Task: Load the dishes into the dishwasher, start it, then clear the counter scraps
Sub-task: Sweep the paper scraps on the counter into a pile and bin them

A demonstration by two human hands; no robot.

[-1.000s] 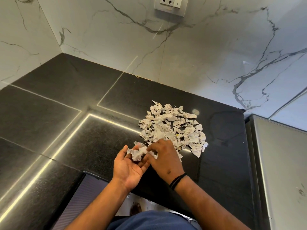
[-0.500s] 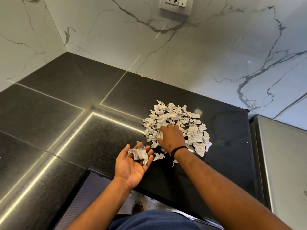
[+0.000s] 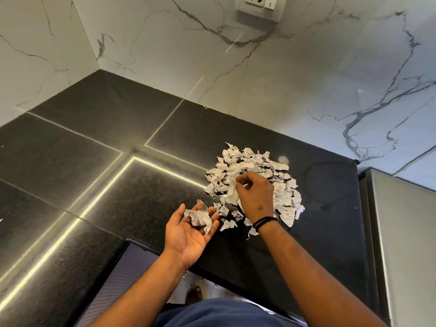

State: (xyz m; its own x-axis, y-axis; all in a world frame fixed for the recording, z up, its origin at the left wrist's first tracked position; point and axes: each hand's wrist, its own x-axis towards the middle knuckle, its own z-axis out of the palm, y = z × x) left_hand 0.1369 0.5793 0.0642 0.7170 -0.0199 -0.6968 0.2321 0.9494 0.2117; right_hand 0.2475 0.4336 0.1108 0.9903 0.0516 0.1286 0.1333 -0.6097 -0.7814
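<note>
Scraps [image 3: 257,175] heap on counter [image 3: 94,185]; right hand [image 3: 256,197] pinches one scrap; at its eight o'clock, left hand [image 3: 188,230] lies open-palmed, cradling scraps.

You stand in home kitchen. Evidence: polished black granite counter [image 3: 99,147], L-shaped, running into corner; white marble-look wall tiles [image 3: 165,50] as backsplash; wall socket with switch [image 3: 259,5] above counter's back edge; stainless appliance side [image 3: 401,232] butting counter's right edge; ribbed panel [image 3: 122,279] below front edge.

right hand [image 3: 256,197] pinching scraps [image 3: 259,171], left hand [image 3: 188,232] cupped
</note>
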